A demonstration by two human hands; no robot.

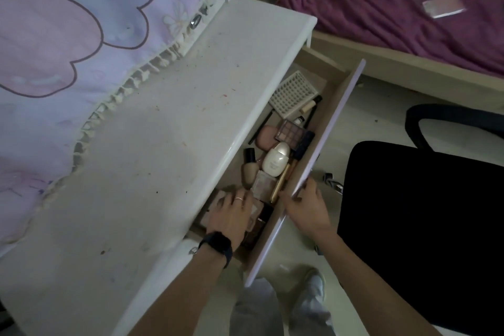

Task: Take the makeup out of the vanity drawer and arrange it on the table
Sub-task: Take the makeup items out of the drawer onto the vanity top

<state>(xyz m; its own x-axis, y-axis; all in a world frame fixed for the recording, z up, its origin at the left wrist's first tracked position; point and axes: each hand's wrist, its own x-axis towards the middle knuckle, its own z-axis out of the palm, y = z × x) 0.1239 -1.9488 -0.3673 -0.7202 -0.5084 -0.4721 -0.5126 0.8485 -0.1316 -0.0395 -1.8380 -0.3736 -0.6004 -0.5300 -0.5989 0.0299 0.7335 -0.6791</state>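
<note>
The vanity drawer [328, 142] is pulled out from under the white surface [163, 131] and runs across the view from 1 o'clock down to 7 o'clock. The makeup lies in it in a loose jumble.

At the 1 o'clock end is a white lattice tray [293, 91], tilted, with a cream tube [309, 106] just at its 5 o'clock side. Below these come an eyeshadow palette [293, 131] with rows of brown and mauve pans, a rounded pink compact [266, 138] touching it at 9 o'clock, and a white oval bottle [275, 159] lying across the middle. At the bottle's 9 o'clock is a beige foundation bottle [249, 165] with a black cap. At its 6 o'clock are a square beige compact [263, 185] and a thin gold stick [281, 183].

The left hand [231, 213], with a ring and a dark watch [216, 244], is inside the drawer at its 7 o'clock end. Its fingers lie over flat beige and brown palettes [259, 222]; whether its grip has closed on one cannot be told. The right hand [305, 207] holds the drawer's front panel, its grip curled over the top edge.

A black chair [422, 213] stands at 4 o'clock.
</note>
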